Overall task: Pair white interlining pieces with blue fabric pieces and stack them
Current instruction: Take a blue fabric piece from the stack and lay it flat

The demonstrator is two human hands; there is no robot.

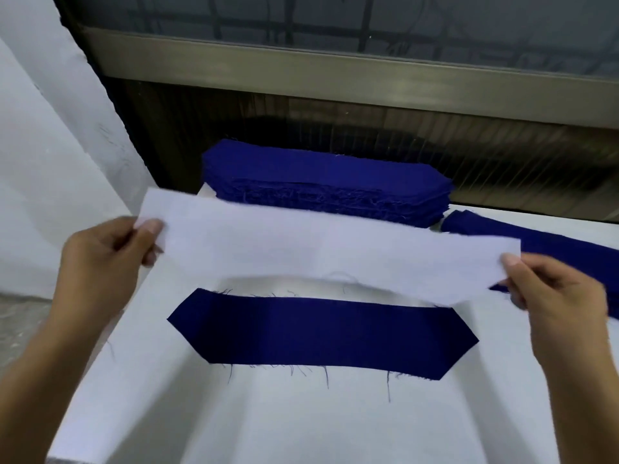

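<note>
A long white interlining piece [321, 249] hangs in the air above the table, stretched between both hands. My left hand [107, 259] pinches its left end and my right hand [556, 293] pinches its right end. Just below and in front of it, a single blue fabric piece [321, 333] with pointed ends lies flat on the white table [301, 423], with loose threads at its edges. The interlining covers part of the table behind the blue piece.
A thick stack of blue fabric pieces [325, 185] sits at the back of the table. More blue fabric [552, 246] lies at the right, partly behind my right hand. A dark window frame [335, 68] runs along the back; a white wall [50, 145] stands at left.
</note>
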